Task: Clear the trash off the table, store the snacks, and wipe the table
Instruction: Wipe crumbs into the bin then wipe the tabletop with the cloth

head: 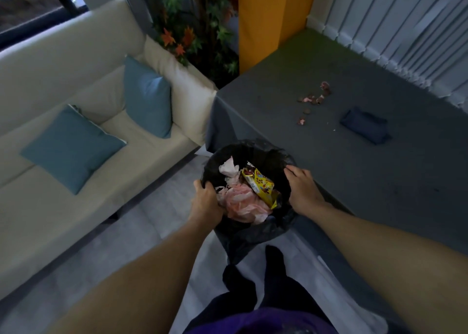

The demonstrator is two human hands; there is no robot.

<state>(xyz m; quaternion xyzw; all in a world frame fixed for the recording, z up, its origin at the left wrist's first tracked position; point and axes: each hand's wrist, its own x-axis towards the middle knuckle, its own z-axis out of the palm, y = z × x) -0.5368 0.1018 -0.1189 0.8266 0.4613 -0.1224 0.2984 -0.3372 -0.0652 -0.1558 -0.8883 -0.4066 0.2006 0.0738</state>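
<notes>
Both hands hold a round bin lined with a black plastic bag (255,154) at the corner of the grey cloth-covered table (379,171). The left hand (206,202) curls its fingers over the rim at 9 o'clock and the right hand (302,189) closes over it at 3 o'clock. Inside lie crumpled pink-white tissues (243,202) and a yellow printed snack wrapper (259,184); on the table, small pink and brown scraps (314,99) lie scattered at 1 o'clock from the bin, with a folded dark blue cloth (364,128) near them at 2 o'clock.
</notes>
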